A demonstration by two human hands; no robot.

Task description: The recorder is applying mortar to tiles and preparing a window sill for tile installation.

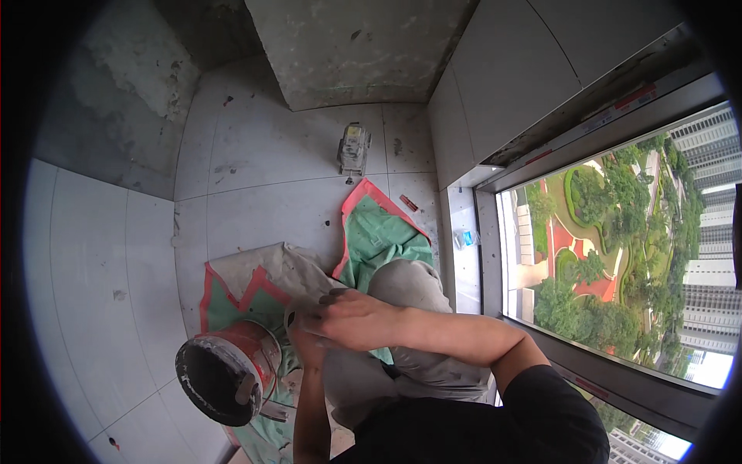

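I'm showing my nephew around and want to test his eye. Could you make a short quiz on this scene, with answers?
1. Multiple choice: on which side of the person is the red bucket?
A) left
B) right
C) behind

2. True or false: the person's two hands are spread wide apart.

3. Fill in the gap: the green sheet on the floor has a ____ border.

Key:
1. A.
2. False: the left hand and the right hand are close together.
3. Pinkish red.
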